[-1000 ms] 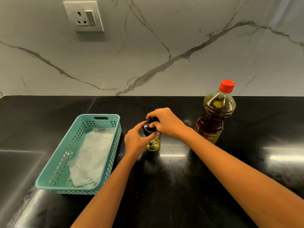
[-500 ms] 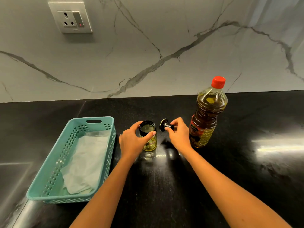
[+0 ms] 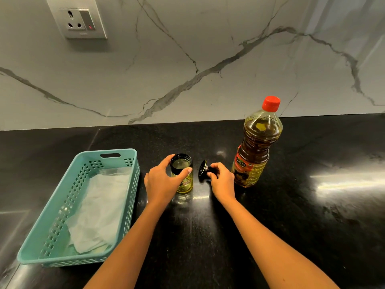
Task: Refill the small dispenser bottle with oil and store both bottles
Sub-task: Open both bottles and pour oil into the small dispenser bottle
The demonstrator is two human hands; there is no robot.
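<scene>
A small glass dispenser bottle (image 3: 183, 178) stands uncapped on the black counter, with a little yellow oil at its bottom. My left hand (image 3: 161, 182) grips it round the body. Just to its right, my right hand (image 3: 221, 180) holds the black dispenser cap (image 3: 203, 171) on its side, low against the counter. A large oil bottle (image 3: 257, 147) with a red cap stands upright right of my right hand, close to my knuckles.
A teal plastic basket (image 3: 52, 236) lined with white paper sits at the left on the black counter (image 3: 312, 226). The marble wall with a power socket (image 3: 77, 18) rises behind.
My right hand has taken the black cap off the small bottle and carried it right and down to the counter. My left hand has stayed on the bottle.
</scene>
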